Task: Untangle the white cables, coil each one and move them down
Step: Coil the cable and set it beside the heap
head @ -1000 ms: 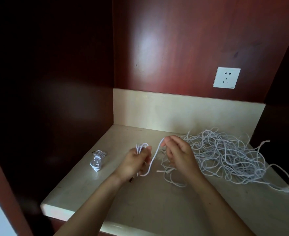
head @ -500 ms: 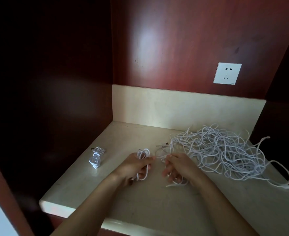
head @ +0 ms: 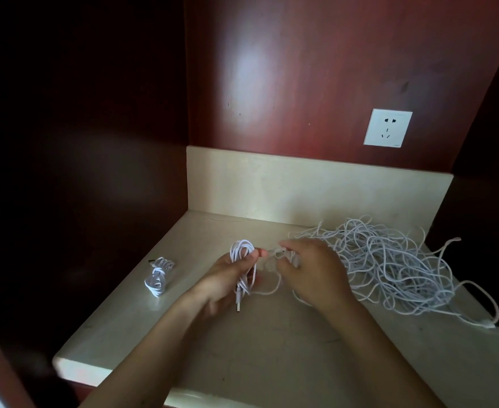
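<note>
A coiled white cable (head: 157, 275) lies at the left of the counter (head: 271, 354), well apart from my left hand (head: 227, 278), whose fingers and thumb curl round a half-wound cable bundle (head: 242, 253), its plug (head: 238, 304) dangling below. Just beside it my right hand (head: 310, 272) pinches a loose strand (head: 274, 254), blurred at the fingertips. The tangled pile of white cables (head: 389, 266) sprawls on the counter to its right.

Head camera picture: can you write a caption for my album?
Left hand holds a coiled cable, right hand pinches its strand, tangled pile beside.
</note>
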`<action>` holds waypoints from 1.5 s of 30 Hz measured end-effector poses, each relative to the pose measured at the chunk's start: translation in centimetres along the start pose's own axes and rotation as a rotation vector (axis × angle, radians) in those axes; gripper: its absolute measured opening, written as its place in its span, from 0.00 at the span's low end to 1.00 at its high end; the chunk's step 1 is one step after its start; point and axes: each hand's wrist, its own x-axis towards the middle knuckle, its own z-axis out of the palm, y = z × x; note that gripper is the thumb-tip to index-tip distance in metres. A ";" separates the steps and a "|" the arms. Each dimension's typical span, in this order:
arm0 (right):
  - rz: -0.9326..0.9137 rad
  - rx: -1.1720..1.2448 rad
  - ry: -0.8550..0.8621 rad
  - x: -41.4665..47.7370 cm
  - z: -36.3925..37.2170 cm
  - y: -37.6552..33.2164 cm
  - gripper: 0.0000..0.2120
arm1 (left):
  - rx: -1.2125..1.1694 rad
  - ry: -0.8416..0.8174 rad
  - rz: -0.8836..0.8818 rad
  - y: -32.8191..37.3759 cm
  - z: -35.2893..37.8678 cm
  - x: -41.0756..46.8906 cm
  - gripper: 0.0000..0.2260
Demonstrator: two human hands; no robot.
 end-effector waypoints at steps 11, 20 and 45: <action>-0.055 0.427 0.051 1.1 3.4 -1.3 0.06 | 0.398 0.127 0.213 -0.4 -0.3 1.2 0.19; 0.127 0.810 -0.131 1.8 3.3 -2.2 0.11 | 0.918 0.208 0.316 -1.5 -1.4 2.6 0.15; 0.061 0.690 -0.254 2.6 6.1 -0.3 0.12 | 0.569 -0.107 0.194 -1.5 -2.8 1.5 0.34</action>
